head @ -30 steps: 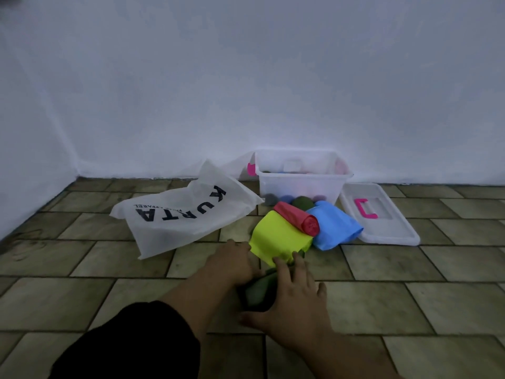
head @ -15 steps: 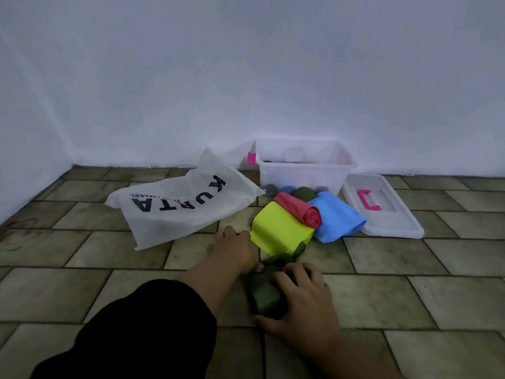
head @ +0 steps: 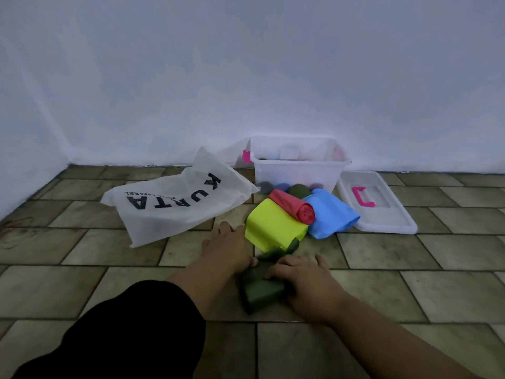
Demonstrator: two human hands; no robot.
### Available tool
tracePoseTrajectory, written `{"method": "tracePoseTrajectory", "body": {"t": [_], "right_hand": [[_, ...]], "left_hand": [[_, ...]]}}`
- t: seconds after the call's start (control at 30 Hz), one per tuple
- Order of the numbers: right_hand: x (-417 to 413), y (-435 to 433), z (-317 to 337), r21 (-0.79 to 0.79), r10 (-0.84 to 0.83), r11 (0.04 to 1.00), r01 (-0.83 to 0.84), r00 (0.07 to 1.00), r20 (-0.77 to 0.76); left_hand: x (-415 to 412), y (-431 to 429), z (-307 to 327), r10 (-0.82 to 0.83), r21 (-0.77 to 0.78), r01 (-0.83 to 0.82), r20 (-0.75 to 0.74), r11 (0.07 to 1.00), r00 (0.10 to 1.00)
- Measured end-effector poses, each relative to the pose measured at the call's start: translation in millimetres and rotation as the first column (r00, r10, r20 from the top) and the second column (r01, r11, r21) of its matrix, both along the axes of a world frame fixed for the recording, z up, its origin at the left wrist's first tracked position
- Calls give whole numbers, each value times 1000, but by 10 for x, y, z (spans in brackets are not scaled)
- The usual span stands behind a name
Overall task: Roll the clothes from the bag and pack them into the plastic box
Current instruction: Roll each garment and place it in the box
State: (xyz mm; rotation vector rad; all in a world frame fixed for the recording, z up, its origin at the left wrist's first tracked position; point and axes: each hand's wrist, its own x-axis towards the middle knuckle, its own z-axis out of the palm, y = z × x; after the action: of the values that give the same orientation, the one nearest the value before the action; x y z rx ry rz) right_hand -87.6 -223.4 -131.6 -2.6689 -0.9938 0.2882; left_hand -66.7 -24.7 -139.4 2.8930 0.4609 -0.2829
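Observation:
A dark green cloth [head: 261, 289] lies partly rolled on the tiled floor between my hands. My right hand [head: 306, 283] curls over its right side and grips the roll. My left hand [head: 228, 246] lies on the floor at the cloth's far left end, thumb touching it. Behind them sit a folded yellow cloth [head: 273, 227], a red roll [head: 296, 209] and a blue cloth [head: 329, 214]. The clear plastic box [head: 296, 173] stands against the wall with several rolled clothes inside. A white bag [head: 177, 203] printed KURTA lies to the left.
The box lid [head: 382, 212] with a pink handle lies on the floor right of the box. White walls close the back and left side. My dark sleeve [head: 123, 332] fills the lower left.
My right hand has curled and drawn the green cloth toward me into a thicker roll. My left hand shifted slightly forward and left. The view tilted down.

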Motion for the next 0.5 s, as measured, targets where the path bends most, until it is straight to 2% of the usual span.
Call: {"method": "tracePoseTrajectory", "body": {"t": [0.07, 0.13, 0.17, 0.23, 0.3, 0.4, 0.5], "right_hand": [[32, 19, 27, -2, 0, 1000, 0, 1000, -31], [49, 35, 48, -2, 4, 1000, -4, 999, -47], [54, 39, 59, 3, 6, 1000, -5, 999, -52], [62, 50, 81, 2, 4, 1000, -4, 998, -58], [70, 62, 97, -12, 9, 1000, -10, 998, -59], [99, 59, 106, -5, 2, 1000, -3, 995, -95], [127, -9, 68, 21, -39, 999, 43, 989, -142]], "left_hand": [[-108, -34, 56, -43, 7, 42, 157, 999, 987], [-227, -75, 126, -91, -108, 124, 269, 986, 959], [-292, -92, 156, -130, -212, 189, 262, 959, 956], [-453, -155, 187, -244, -374, 270, 116, 888, 963], [-597, -218, 159, -324, -350, 311, 21, 884, 946], [-684, -218, 161, -270, -287, 272, 48, 919, 962], [-703, -136, 202, -218, -283, 204, -19, 937, 976]]}}
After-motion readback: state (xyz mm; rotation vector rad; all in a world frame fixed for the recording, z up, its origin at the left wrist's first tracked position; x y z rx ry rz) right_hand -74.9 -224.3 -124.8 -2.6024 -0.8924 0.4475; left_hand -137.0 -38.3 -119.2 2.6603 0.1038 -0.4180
